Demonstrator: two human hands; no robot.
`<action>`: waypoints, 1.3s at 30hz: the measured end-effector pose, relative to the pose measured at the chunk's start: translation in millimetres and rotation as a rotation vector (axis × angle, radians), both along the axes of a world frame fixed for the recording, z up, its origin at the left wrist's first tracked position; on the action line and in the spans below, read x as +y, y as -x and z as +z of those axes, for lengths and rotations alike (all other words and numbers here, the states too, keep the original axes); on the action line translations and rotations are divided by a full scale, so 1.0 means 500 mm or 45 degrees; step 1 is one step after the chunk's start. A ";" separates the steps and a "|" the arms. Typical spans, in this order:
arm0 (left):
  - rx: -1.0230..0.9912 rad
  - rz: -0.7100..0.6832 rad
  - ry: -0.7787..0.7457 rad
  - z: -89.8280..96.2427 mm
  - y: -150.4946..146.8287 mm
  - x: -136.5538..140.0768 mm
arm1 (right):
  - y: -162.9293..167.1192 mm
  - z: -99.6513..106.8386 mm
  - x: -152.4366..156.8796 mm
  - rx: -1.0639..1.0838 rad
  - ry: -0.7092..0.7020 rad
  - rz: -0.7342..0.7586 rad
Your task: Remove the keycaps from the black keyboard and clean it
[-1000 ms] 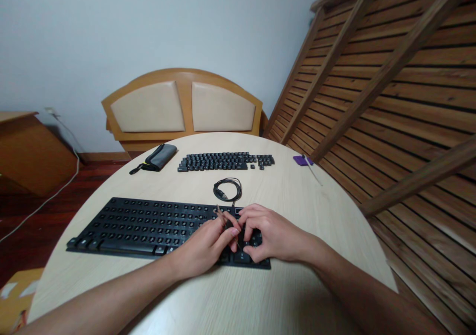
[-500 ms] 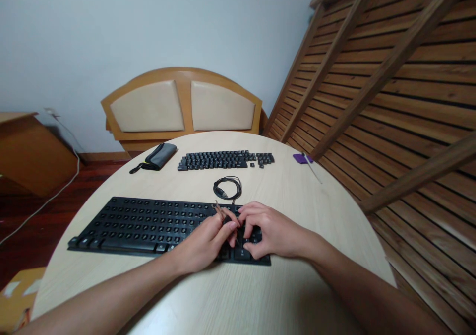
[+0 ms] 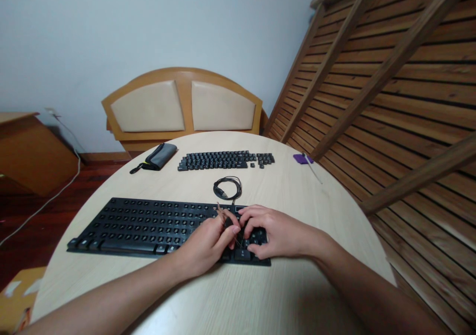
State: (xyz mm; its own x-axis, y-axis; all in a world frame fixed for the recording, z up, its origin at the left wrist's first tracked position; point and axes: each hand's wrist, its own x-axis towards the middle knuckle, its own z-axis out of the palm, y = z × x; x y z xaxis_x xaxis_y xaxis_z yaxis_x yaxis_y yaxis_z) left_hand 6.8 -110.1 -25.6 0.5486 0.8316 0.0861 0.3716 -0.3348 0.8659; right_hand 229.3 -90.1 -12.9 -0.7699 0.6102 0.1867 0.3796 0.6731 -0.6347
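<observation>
A black keyboard point(image 3: 134, 226) lies on the round table, most of its switches bare of keycaps. Dark caps stay along its bottom row and near the number pad. Over the pad's left side, my left hand point(image 3: 208, 240) pinches a thin wire tool, apparently a wire keycap puller point(image 3: 220, 212). Its brownish ends stick up above the knuckles, and fine wires run down toward the keys. My right hand point(image 3: 277, 233) is curled over the number pad, thumb and index finger apart, fingertips at the keys. No held object shows in it; the hands partly hide the pad.
Removed keycaps point(image 3: 213, 160) stand in rows farther back. A coiled cable point(image 3: 227, 188) lies behind the keyboard. A grey pouch point(image 3: 160, 156) is at back left, and a purple item point(image 3: 302, 159) with a thin rod point(image 3: 314, 171) at back right. Wooden slats point(image 3: 409, 101) lean beyond the table.
My right hand has shifted slightly right, and its thumb and fingers uncover a bit more of the pad. My left hand and the wire tool have moved slightly right.
</observation>
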 end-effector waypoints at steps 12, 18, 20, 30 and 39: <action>0.048 0.001 -0.040 -0.006 0.001 0.001 | -0.005 0.004 0.002 -0.049 -0.003 0.007; 0.110 -0.097 -0.109 -0.007 0.004 -0.001 | -0.004 0.003 0.000 -0.048 -0.012 -0.011; 0.086 -0.076 -0.068 -0.003 0.004 -0.001 | -0.003 0.002 0.000 -0.055 -0.014 -0.017; -0.016 -0.085 0.002 0.007 0.005 0.001 | 0.004 -0.008 0.003 -0.027 -0.083 -0.023; -0.049 -0.086 0.035 0.002 0.007 0.005 | 0.013 -0.011 -0.002 0.064 -0.052 -0.026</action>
